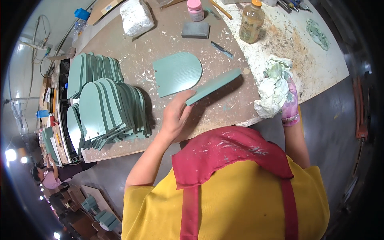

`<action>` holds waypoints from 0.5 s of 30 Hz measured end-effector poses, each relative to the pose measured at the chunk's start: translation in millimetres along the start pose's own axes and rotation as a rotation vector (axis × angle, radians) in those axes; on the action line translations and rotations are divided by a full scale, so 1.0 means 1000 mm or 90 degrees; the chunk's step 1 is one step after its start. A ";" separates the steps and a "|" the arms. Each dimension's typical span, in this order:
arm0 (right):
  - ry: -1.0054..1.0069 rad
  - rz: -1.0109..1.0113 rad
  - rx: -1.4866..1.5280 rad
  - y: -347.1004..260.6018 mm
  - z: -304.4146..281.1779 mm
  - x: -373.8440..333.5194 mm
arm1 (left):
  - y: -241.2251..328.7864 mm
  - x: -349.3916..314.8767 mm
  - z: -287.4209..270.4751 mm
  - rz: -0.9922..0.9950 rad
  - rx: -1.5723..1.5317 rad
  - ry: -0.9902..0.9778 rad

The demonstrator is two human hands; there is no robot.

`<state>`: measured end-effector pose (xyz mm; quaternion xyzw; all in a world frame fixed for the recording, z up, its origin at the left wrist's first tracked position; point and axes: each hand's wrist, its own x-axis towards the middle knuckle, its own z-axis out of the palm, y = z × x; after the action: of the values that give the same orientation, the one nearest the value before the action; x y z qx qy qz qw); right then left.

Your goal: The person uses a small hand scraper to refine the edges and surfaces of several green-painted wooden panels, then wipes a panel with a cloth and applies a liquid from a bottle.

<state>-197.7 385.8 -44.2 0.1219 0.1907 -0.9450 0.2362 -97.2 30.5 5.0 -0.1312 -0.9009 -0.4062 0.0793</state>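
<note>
1. The left hand [176, 115] has its grip closed on one end of the tilted green panel [214, 87] — just right of the flat green panel [178, 74].
2. The right hand [291, 106] has its grip closed around a crumpled cloth [273, 90] — farther right.
3. On the bench [140, 52], stacked green panels [100, 108] stand left of the flat one.

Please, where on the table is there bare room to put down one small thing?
Bare but paint-flecked: between the wrapped white bundle and the flat green panel; and between the tilted panel in the left hand and the rag in the gloved right hand. Crowded: the left side, with stacked green panels.
</note>
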 end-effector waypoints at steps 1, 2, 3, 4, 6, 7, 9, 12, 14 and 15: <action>0.008 -0.041 -0.026 -0.002 0.010 -0.002 | 0.001 0.003 0.001 -0.065 -0.048 0.008; 0.001 -0.044 -0.030 -0.001 0.020 -0.003 | 0.001 0.007 0.003 -0.131 -0.096 0.015; 0.050 -0.136 -0.165 0.003 0.035 -0.006 | -0.002 0.009 0.009 -0.159 -0.152 0.046; 0.098 -0.225 -0.298 0.010 0.050 -0.005 | -0.005 0.008 0.013 -0.156 -0.147 0.052; 0.124 -0.355 -0.592 0.028 0.098 -0.002 | -0.007 0.008 0.016 -0.274 -0.196 0.037; 0.071 -0.277 -0.608 0.038 0.120 -0.002 | -0.006 0.008 0.017 -0.296 -0.208 0.038; -0.069 -0.346 -0.877 0.072 0.146 0.005 | -0.001 0.011 0.019 -0.243 -0.206 0.058; -0.434 -0.685 -1.425 0.125 0.151 0.022 | -0.007 0.007 0.033 -0.197 -0.379 0.152; -0.339 -0.620 -1.388 0.124 0.129 0.041 | -0.015 0.009 0.019 -0.255 -0.120 -0.021; -0.257 -0.643 -1.368 0.111 0.131 0.043 | -0.007 0.009 0.018 -0.253 -0.154 0.018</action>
<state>-198.4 223.0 25.3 -0.3757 0.8662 -0.2913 -0.1538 -108.5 41.1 -9.0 0.0458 -0.8524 -0.5208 -0.0058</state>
